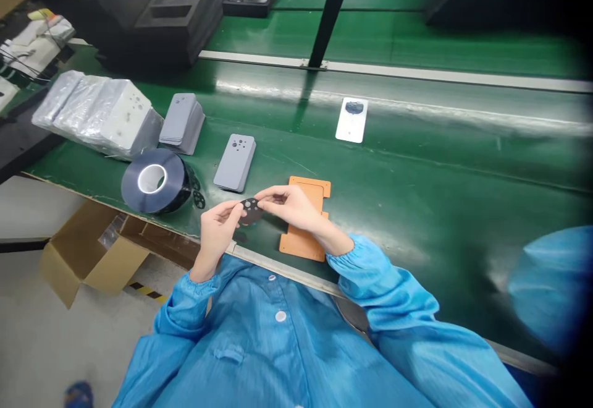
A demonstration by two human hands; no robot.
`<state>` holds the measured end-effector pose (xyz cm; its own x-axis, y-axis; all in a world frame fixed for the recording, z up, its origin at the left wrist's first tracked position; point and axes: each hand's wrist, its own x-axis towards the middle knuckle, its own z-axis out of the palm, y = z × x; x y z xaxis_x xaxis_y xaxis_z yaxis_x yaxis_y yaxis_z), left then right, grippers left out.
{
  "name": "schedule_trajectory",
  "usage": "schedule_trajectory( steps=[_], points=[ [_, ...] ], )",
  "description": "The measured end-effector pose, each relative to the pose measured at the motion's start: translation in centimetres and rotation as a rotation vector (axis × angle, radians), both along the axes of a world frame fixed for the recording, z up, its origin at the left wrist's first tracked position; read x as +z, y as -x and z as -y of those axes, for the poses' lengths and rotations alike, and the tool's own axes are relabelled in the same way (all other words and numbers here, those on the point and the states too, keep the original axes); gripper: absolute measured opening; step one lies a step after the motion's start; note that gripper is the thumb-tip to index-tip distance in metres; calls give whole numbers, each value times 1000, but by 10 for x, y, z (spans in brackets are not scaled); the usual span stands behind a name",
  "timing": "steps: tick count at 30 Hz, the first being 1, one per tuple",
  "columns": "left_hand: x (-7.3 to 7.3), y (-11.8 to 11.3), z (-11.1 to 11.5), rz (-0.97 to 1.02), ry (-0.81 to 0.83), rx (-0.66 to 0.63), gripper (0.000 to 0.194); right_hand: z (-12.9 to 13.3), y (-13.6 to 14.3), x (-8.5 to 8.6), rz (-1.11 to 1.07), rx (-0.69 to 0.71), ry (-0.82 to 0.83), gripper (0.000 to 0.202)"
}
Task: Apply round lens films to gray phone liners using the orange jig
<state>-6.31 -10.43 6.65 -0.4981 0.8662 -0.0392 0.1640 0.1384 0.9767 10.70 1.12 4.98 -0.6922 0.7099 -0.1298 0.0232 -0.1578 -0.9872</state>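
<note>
Between my two hands is a small dark rounded piece with several holes (251, 212), shaped like a phone camera cover sticker. My left hand (219, 227) pinches its left edge between thumb and finger. The upper right edge is pinched by my right hand (290, 207), which passes over an orange fixture plate (301, 245) lying on the green bench. Left of my hands lies a roll of clear tape (173, 179) with a white core, with dark hole-punched pieces (199, 199) at its loose end. Just beyond my left hand stands a stack of grey phone back panels (235, 162).
Another grey panel stack (182, 122) and plastic-wrapped panels (99, 114) stand at the left. A white panel with a dark camera patch (352, 120) lies farther right. Black foam trays (171, 12), a dark post (330, 15) and an open cardboard box (88, 244) are around the bench.
</note>
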Motion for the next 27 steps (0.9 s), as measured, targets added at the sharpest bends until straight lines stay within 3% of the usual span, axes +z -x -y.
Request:
schedule_trajectory(
  steps=[4,7,10,14,20,27],
  points=[
    [-14,-27,-20,87,16,-166,29,-4,-49,-2,148,-203,-90,25],
    [-32,-42,-35,154,65,-255,27,-11,-86,-11,308,-419,-146,27],
    [-51,-53,-50,141,131,-311,24,-15,-109,-22,405,-548,-132,30],
    [-65,-62,-71,57,114,-292,19,-15,-110,-34,427,-550,-115,30],
    [-60,-68,-94,-9,120,-308,8,-15,-102,-39,479,-541,-170,29],
    [-61,-73,-98,-14,151,-314,12,-13,-102,-36,525,-538,-234,28]
  ],
)
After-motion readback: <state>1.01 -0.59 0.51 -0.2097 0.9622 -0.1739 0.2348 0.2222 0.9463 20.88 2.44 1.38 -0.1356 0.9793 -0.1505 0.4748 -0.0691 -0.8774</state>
